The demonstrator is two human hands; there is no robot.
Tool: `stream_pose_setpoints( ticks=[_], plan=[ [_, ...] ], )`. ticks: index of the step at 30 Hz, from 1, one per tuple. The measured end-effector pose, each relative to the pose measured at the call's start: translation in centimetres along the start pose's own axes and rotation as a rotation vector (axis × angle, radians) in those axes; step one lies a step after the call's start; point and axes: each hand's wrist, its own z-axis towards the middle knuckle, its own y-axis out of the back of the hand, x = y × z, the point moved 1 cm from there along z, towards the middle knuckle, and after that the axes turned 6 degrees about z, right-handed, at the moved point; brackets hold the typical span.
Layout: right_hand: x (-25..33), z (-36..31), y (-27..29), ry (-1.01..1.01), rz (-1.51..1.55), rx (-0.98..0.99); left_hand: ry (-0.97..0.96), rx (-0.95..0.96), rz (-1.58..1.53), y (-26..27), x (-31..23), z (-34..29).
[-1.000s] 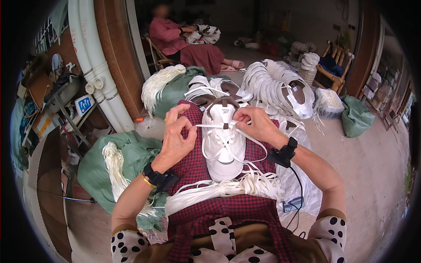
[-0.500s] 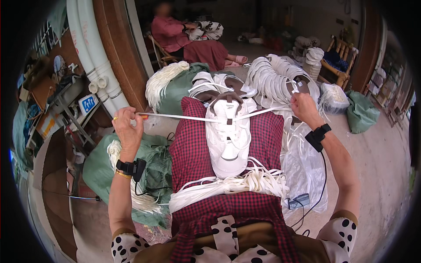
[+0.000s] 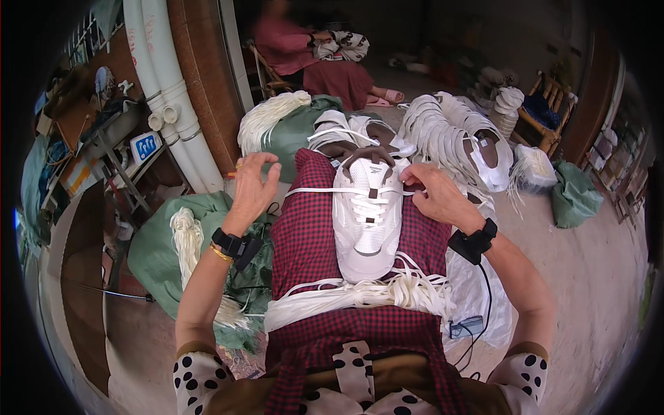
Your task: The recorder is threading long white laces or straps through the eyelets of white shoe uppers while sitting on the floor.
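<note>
A white sneaker (image 3: 367,257) lies on my lap over the red-and-black checked apron (image 3: 304,235), toe toward me. A flat white shoelace (image 3: 311,190) crosses its upper part, one end lying out to the left on the apron. Left of that end, my left hand (image 3: 254,188) is raised with fingers apart and nothing in it. My right hand (image 3: 439,198) is at the sneaker's right side, fingertips closed on the lace there. Below the toe, a bundle of loose white laces (image 3: 360,296) lies across my lap.
White shoe uppers (image 3: 432,128) are stacked beyond my lap. Lace bundles (image 3: 273,114) rest on green sacks (image 3: 155,242) at the left. Clear plastic (image 3: 498,315) and a cabled box (image 3: 466,326) lie at the right. A seated person (image 3: 294,52) works behind.
Both hands have come inward from wide apart. The lace, pulled taut to both sides before, is now slack on the left, where my left hand has let go. The view has shifted slightly.
</note>
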Motion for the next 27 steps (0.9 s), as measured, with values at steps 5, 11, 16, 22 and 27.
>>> stream_pose_setpoints(
  ticks=[5,11,16,22,27],
  plan=[
    [1.7,0.7,-1.2,-0.087,-0.182,0.081,-0.106,0.326,-0.003,-3.4,-7.4,-0.5],
    [1.2,1.1,-1.9,-0.040,0.079,0.048,-0.110,0.537,-0.619,-4.2,-6.4,0.9],
    [0.9,0.5,-3.0,-0.032,0.126,-0.012,-0.041,0.533,-0.512,-3.1,-4.1,0.7],
    [1.1,0.3,-2.0,-0.086,0.015,0.052,0.058,0.578,-0.471,-2.2,-6.2,0.4],
    [0.3,-0.2,-0.9,-0.005,-0.120,-0.046,0.080,0.530,-0.699,-2.8,-6.8,0.9]
  ],
)
